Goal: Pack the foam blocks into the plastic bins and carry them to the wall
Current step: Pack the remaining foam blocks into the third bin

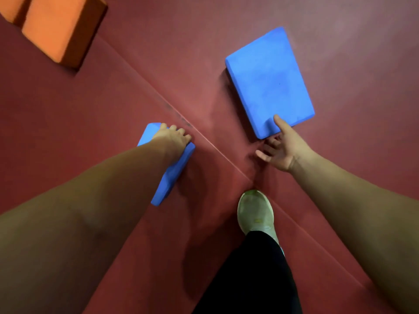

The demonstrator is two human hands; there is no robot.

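Fingers [181, 131] of left hand [173, 139] clamped over the top edge of the upended blue block [169, 177], up-left of the shoe [255, 211]. Right hand [281, 150] spread apart, thumb touching the near corner of the flat blue block [269, 82], up-right of the shoe; no grip yet. Foam: probably light, soft, dents easily; pinch across the thin edge. Left arm [102, 189] and right arm [351, 200] extended down, nearly straight.

Dim, warm light; soft shadows under the hands; blurred, wide-angle edges.
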